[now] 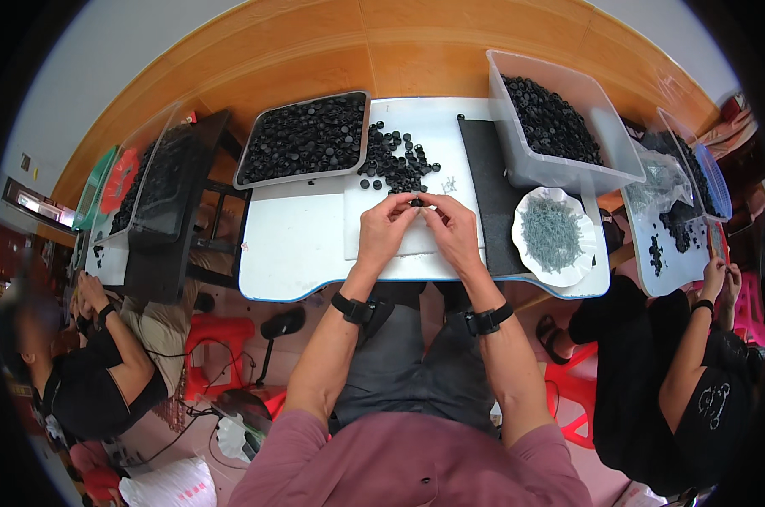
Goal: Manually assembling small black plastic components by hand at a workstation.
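Note:
My left hand (384, 226) and my right hand (451, 226) meet over the white table, fingertips pinched together. Between them is a small round black cap-like piece (416, 203), gripped from both sides; its detail is too small to make out. Just beyond my fingers lies a loose pile of similar black pieces (397, 160). A few tiny clear or grey bits (449, 183) rest on the white surface right of that pile. Both wrists wear black bands.
A metal tray (258, 181) of black pieces stands left, a clear plastic bin (560, 172) of them at back right. A scalloped white dish (517, 232) of thin grey-green pieces sits on a black mat (482, 160). People work at tables on both sides.

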`<state>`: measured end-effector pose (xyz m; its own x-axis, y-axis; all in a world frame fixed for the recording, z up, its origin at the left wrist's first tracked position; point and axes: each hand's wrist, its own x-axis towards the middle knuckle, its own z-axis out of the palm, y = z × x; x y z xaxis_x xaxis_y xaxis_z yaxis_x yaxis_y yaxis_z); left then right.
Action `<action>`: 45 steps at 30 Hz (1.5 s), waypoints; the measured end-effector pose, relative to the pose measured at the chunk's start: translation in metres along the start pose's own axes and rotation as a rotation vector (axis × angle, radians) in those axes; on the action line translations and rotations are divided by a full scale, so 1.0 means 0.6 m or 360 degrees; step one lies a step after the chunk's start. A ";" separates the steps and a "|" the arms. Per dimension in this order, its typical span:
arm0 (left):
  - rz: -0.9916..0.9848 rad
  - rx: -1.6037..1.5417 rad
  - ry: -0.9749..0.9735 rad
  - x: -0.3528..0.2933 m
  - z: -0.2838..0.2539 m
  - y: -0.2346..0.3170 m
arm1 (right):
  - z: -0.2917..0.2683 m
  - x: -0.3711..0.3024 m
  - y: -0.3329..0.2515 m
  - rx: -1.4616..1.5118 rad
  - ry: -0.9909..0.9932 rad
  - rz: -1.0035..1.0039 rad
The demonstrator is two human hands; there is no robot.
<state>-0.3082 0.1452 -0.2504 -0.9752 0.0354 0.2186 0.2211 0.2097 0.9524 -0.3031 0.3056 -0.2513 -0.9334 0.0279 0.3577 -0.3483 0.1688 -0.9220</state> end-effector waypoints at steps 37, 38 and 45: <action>0.0002 -0.0268 0.0482 0.005 -0.003 -0.014 | -0.011 0.004 -0.013 -0.0714 0.0416 -0.0370; -0.0003 -0.0274 0.0489 0.005 -0.004 -0.013 | -0.024 0.015 -0.013 -0.0718 0.0407 -0.0371; -0.0058 -0.0273 0.0342 -0.006 -0.011 -0.001 | -0.066 0.069 -0.028 -0.1327 -0.0125 -0.0342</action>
<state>-0.3046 0.1382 -0.2505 -0.9616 -0.1810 0.2063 0.2028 0.0380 0.9785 -0.3326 0.3432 -0.2152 -0.8686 -0.1506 0.4721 -0.3696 0.8314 -0.4149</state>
